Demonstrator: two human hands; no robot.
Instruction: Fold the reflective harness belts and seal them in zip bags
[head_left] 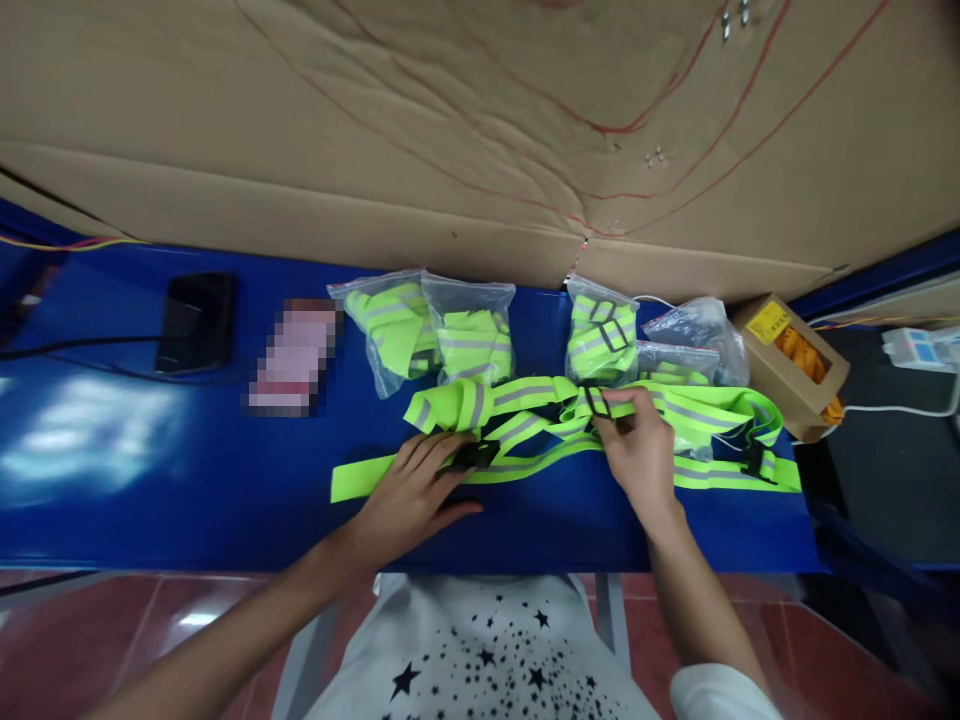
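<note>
A neon yellow-green reflective strap (529,393) with grey stripes lies in loose loops along the table. My right hand (642,455) pinches it between thumb and fingers at a black plastic slider (596,401). Over the strap's left part, my left hand (412,495) lies flat with fingers stretched out and thumb apart. Close to those fingertips is a black buckle (478,455). Another black buckle (756,462) sits at the strap's right end. Whether this is one strap or more, I cannot tell.
Behind the strap lie clear zip bags (472,335) of similar straps, including one bag (602,335) farther right. A cardboard box (795,365) with orange contents stands at the right. To the left are a black device (196,320) with a cable and a pixelated object (294,358). Cardboard (375,210) backs the blue table (225,500).
</note>
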